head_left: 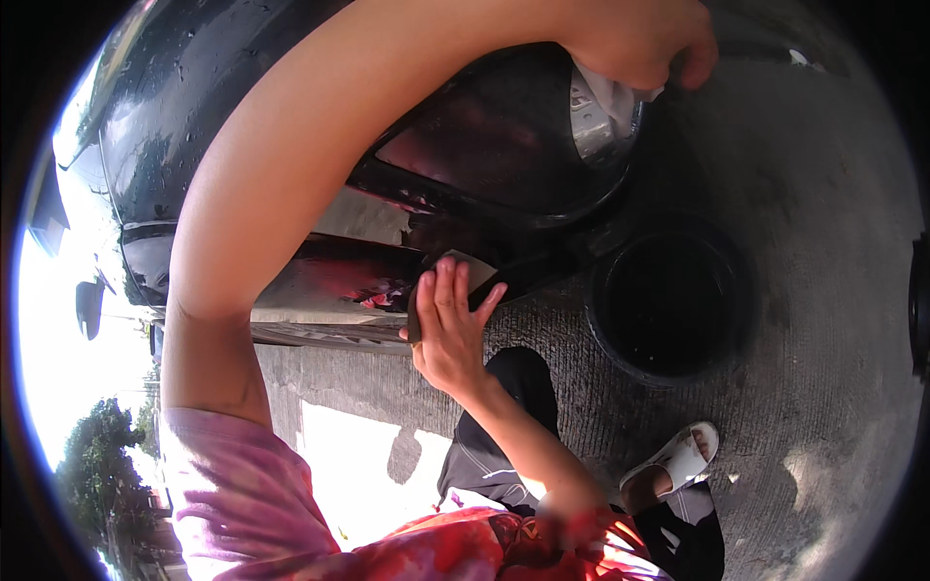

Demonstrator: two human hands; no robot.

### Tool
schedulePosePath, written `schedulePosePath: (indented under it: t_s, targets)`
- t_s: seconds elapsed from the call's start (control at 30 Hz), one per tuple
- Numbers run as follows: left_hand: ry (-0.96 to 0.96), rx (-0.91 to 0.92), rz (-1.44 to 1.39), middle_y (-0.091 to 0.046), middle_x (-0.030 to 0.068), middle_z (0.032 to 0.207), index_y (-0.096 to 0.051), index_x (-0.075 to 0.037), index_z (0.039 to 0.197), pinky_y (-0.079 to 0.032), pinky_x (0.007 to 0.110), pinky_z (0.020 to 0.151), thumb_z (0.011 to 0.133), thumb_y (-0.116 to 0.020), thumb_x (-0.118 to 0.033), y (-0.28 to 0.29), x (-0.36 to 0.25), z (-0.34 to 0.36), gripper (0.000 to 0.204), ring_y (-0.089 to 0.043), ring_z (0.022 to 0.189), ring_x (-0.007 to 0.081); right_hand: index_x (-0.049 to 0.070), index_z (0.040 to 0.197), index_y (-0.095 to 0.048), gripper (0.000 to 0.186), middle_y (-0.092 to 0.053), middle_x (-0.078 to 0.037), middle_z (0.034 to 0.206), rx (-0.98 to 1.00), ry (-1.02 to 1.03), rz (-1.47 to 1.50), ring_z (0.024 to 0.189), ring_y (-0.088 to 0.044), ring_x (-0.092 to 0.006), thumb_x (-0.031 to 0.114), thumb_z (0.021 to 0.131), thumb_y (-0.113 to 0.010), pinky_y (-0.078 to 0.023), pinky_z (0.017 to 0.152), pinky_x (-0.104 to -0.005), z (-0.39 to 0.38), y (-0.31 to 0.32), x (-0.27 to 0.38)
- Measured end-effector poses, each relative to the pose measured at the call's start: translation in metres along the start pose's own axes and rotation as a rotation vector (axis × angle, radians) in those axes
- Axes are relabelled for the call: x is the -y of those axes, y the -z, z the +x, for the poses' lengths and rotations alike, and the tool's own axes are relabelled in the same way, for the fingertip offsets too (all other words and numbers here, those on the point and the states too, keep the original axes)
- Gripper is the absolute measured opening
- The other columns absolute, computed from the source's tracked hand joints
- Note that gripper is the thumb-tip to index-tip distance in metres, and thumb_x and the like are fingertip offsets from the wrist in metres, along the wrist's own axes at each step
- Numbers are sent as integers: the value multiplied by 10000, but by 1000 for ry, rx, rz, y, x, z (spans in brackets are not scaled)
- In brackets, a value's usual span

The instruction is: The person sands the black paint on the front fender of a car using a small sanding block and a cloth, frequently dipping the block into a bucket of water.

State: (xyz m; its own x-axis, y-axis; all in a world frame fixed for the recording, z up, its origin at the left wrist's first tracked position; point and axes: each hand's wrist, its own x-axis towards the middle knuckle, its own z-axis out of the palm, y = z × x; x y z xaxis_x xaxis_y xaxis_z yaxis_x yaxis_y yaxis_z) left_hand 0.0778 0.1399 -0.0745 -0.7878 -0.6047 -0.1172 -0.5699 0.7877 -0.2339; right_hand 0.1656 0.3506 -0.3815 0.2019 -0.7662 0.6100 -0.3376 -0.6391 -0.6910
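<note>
My left arm reaches across the top of the view, and my left hand is closed on a crumpled white cloth. The cloth lies against the shiny lamp on the black car's body. Lower down, my right hand holds a brownish-grey sheet of sandpaper flat against the dark, glossy car panel. Its fingers are stretched over the sheet, with the thumb apart. Part of the sheet is hidden under the palm and fingers.
A round black bucket with dark contents stands on the grooved concrete floor, right of my right hand. My foot in a white sandal is below it. A car wheel shows under the panel. Trees stand at far left.
</note>
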Motion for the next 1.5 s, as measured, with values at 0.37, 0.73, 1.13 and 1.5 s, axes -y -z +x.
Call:
schedulePosePath:
  t_s: [0.37,0.73,1.13,1.5]
  targets:
    - [98,185,56,-763,108,1095,-758,-113,1130,-542,427,935,820,-681,-138,-8,1,13,320,-697,1105,326,160,1558,-433,806,-316,10,1679,36,245,-69,1564,-248,-210,189,802,-711,95,1150,-756,33,27,-18]
    - [3,25,-118,-759,100,1096,-747,-118,1146,-544,419,921,841,-697,-151,-19,7,-39,310,-701,1074,306,14,1561,-368,750,-282,-199,1663,152,144,-22,1559,-219,-383,293,924,-651,104,1125,-773,17,25,-15]
    - [112,52,-228,-756,112,1064,-730,-99,1160,-551,404,880,886,-667,-115,-4,-32,-31,282,-716,998,287,-72,1519,-390,666,-417,-265,1565,-193,-558,308,1460,-399,-357,452,1117,-296,-288,1216,-416,97,152,-291]
    - [91,164,-325,-752,122,1035,-715,-82,1174,-558,390,843,926,-639,-83,-13,-2,68,259,-730,929,269,-59,1584,-243,724,-294,-297,1615,316,-708,672,1435,-395,-441,493,1117,-194,-354,1183,-513,181,234,-282]
